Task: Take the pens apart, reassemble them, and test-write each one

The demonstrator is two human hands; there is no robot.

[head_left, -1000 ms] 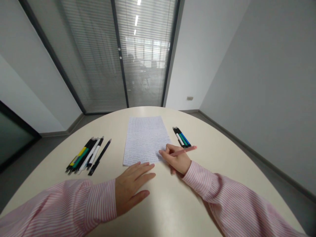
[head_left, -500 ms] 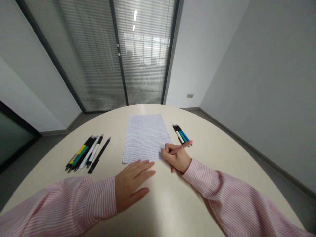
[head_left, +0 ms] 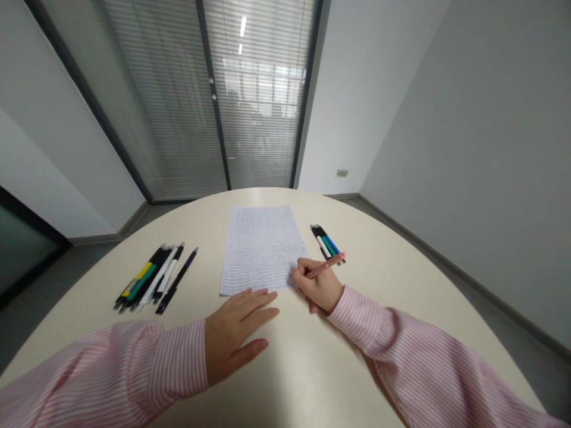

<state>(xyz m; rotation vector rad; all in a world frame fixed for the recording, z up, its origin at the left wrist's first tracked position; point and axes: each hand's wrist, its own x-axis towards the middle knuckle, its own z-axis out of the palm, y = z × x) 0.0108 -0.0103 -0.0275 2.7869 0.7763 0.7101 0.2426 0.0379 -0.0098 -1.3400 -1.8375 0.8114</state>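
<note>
A sheet of paper (head_left: 263, 244), covered with lines of handwriting, lies in front of me. My right hand (head_left: 319, 285) is closed around a pink pen (head_left: 328, 264) at the sheet's lower right corner. The pen leans to the right, and its tip is hidden behind my fingers. My left hand (head_left: 241, 333) lies flat, palm down, with fingers stretched toward the right. Its fingertips touch or nearly touch the paper's lower edge, and it holds nothing.
The round cream table (head_left: 379, 261) carries a pile of several pens (head_left: 149, 276) on the left, with a dark pen (head_left: 178, 279) beside it. More pens (head_left: 328, 242) lie right of the paper. Beyond the table stands a glass partition with blinds (head_left: 263, 119).
The view has shifted very slightly. My right hand stays at the paper's lower right corner with the pink pen, and my left hand rests in the same place.
</note>
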